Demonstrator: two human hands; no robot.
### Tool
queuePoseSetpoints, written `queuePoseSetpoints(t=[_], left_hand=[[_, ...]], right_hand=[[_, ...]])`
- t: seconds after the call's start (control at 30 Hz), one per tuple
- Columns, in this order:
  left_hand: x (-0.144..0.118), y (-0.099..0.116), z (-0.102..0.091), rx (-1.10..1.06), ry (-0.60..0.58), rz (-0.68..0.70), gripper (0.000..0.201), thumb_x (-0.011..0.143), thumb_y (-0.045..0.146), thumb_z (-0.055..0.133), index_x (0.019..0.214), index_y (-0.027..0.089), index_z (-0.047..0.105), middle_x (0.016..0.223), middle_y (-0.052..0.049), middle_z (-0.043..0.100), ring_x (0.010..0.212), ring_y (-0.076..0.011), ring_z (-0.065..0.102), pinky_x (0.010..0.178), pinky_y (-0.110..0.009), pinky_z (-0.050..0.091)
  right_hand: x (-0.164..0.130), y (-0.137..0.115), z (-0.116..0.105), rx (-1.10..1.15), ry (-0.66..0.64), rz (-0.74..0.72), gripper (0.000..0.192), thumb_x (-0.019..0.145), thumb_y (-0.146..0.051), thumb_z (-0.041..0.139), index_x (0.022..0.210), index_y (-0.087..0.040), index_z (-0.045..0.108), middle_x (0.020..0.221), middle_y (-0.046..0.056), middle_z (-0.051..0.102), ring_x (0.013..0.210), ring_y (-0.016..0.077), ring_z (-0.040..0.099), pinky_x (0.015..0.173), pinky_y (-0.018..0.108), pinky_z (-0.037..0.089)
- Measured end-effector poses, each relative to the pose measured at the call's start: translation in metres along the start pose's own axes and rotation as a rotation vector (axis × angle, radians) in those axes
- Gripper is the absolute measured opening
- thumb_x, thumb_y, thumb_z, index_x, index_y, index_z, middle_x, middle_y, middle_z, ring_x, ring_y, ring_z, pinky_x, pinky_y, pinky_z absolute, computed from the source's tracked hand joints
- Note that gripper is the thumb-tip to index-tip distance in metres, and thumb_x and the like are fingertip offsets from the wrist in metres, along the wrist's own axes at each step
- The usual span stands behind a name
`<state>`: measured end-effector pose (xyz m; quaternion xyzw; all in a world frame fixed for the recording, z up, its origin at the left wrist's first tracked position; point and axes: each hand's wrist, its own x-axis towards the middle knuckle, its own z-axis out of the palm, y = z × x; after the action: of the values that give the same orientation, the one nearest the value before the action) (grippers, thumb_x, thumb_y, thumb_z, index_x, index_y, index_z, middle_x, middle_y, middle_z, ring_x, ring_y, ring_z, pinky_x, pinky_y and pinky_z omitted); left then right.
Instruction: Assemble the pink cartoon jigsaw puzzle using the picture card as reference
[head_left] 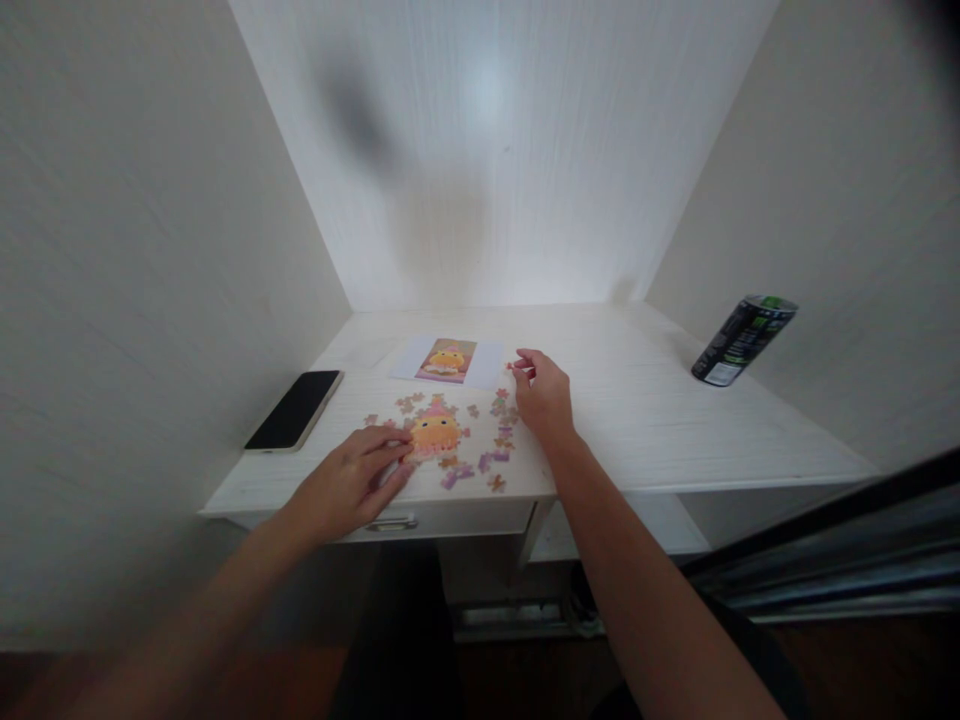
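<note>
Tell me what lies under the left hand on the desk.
The left hand rests flat on the white desk, fingertips touching the left edge of the assembled puzzle section. Loose puzzle pieces lie right of it. Whether any piece sits beneath the palm is hidden.

Light is soft and dim overall, brightest in a glare patch on the back wall at twelve o'clock and along the desk beneath it. A blurred shadow smudges the wall at eleven o'clock. Wide-angle distortion bends the side walls outward; the forearms at six o'clock look smeared, the corners murky.
</note>
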<state>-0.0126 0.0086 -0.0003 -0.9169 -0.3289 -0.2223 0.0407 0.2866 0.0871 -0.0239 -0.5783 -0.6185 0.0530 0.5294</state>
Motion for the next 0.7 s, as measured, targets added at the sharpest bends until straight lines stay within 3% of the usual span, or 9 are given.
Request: queuePoseSetpoints(t=[0.4, 0.7], left_hand=[[-0.0010, 0.0019, 0.0005, 0.061, -0.008, 0.043, 0.037, 0.090, 0.031, 0.058, 0.122, 0.012, 0.063, 0.123, -0.018, 0.063, 0.115, -0.0289, 0.059, 0.102, -0.048, 0.050], [0.0000, 0.0033, -0.0014, 0.063, -0.027, 0.063, 0.038, 0.089, 0.030, 0.058, 0.122, 0.012, 0.062, 0.123, -0.017, 0.064, 0.116, -0.0281, 0.059, 0.101, -0.046, 0.049]], right_hand=[[-0.0003, -0.0018, 0.0000, 0.002, -0.015, 0.001, 0.032, 0.085, -0.019, 0.052, 0.114, -0.013, 0.064, 0.097, 0.010, 0.070, 0.080, 0.0211, 0.062, 0.083, 0.037, 0.049], [-0.0015, -0.0070, -0.0016, -0.003, -0.108, -0.048, 0.031, 0.085, -0.015, 0.051, 0.113, -0.013, 0.064, 0.098, 0.009, 0.071, 0.082, 0.0203, 0.063, 0.083, 0.035, 0.050]])
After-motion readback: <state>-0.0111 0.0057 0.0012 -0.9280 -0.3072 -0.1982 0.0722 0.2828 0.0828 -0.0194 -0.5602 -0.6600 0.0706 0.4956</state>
